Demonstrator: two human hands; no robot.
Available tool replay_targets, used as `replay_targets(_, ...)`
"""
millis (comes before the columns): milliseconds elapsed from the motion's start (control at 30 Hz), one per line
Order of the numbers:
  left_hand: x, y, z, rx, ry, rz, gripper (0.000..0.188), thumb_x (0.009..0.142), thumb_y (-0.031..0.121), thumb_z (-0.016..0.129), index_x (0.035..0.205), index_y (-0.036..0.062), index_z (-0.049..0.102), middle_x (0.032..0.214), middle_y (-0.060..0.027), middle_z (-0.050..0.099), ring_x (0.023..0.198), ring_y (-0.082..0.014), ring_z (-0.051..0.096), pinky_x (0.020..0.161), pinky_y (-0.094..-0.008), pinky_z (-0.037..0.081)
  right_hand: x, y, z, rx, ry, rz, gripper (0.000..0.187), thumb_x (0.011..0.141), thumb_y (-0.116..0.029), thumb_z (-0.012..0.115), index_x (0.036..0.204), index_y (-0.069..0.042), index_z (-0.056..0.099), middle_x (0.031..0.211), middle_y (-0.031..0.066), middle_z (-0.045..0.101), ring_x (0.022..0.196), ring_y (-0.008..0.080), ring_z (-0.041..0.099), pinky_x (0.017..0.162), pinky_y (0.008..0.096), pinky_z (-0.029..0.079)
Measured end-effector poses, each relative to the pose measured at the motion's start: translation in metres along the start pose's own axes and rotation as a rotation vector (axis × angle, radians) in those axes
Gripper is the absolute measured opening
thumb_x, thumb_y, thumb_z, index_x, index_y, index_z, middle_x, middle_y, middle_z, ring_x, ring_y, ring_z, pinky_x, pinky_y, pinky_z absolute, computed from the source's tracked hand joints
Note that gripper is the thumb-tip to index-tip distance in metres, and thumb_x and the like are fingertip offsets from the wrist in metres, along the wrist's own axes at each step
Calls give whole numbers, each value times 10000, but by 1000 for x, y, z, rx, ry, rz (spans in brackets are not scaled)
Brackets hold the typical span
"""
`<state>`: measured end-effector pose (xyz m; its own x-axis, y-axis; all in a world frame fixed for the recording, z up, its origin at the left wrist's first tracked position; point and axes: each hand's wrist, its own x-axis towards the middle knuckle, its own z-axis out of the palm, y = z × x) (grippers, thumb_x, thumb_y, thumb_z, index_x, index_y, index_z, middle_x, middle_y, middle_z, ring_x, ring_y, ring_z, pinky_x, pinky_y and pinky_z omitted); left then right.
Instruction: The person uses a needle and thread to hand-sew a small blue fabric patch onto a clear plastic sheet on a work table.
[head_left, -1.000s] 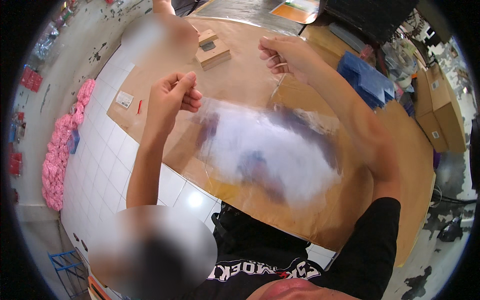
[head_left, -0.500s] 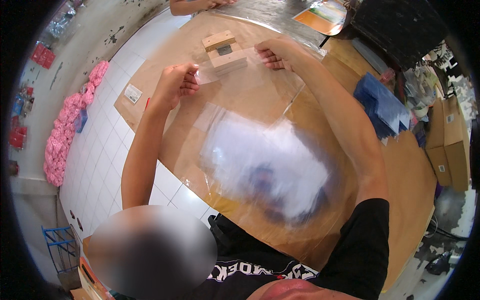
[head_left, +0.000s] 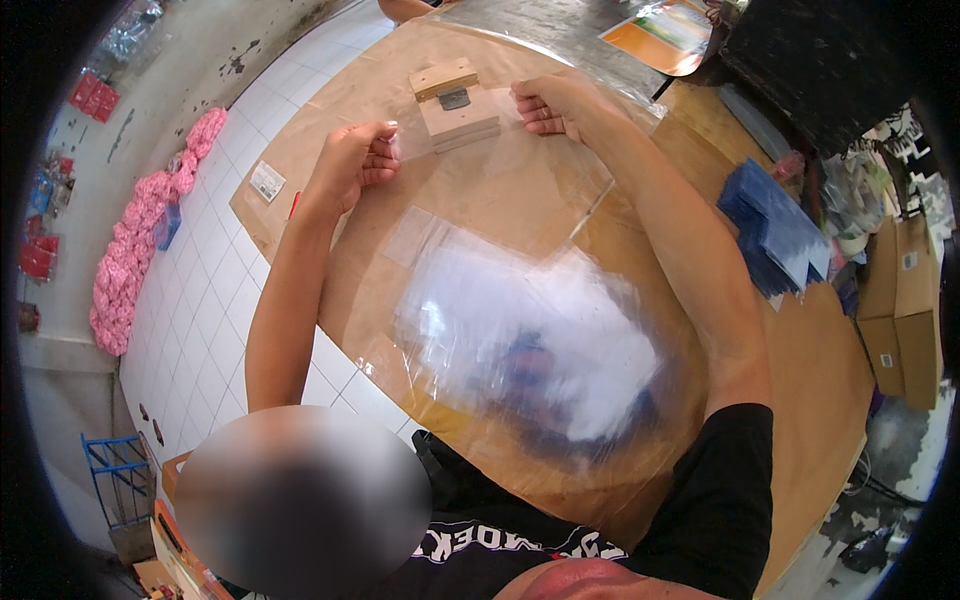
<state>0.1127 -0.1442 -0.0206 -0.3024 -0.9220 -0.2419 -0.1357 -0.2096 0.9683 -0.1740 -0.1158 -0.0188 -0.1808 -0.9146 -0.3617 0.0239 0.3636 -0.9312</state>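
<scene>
The left hand (head_left: 352,162) is curled into a fist and pinches the far left edge of a big clear plastic sheet (head_left: 520,300). The right hand (head_left: 552,103) is curled too, and it grips the far right edge of the same sheet. The two hands are well apart, with a small wooden block (head_left: 456,103) between them. The block has a dark metal piece on top, and it sits on the table just past the sheet's far edge.

The clear sheet lies spread over the brown paper (head_left: 330,110) that covers the table. It runs from the hands back toward the person's body — the near part looks shiny and white, and it is too blurry to tell what is under it.

On the right side of the table there is a stack of blue sheets (head_left: 775,225), and past that some brown cardboard boxes (head_left: 905,310). At the far edge lies an orange paper (head_left: 660,30). On the left, down on the white tile floor (head_left: 200,300), there is a long pile of pink stuff (head_left: 140,250) by the wall — I cannot tell what it is
</scene>
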Motion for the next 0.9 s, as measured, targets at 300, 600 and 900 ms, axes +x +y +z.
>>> replay_targets(300,5,-7,0,-53,37,39,205,883,252,671,820,65,618,710,-45,612,548,-122,586,497,-232,513,-3,3,1,25,21,-53,204,889,-233,708,847,-43,651,774,34,626,663,125,602,582,249,529)
replay_targets(600,6,-10,1,-46,41,65,211,900,285,671,850,90,612,719,-22,600,568,-93,565,499,-218,489,-1,2,6,6,81,-52,212,881,-240,724,856,-41,656,782,37,635,642,123,609,559,241,527)
replay_targets(900,3,-10,5,-46,80,79,265,907,308,667,863,54,605,734,-33,602,560,-97,564,502,-211,499,-3,2,5,38,78,-55,275,909,-293,690,871,-27,634,773,42,629,627,123,610,557,239,538)
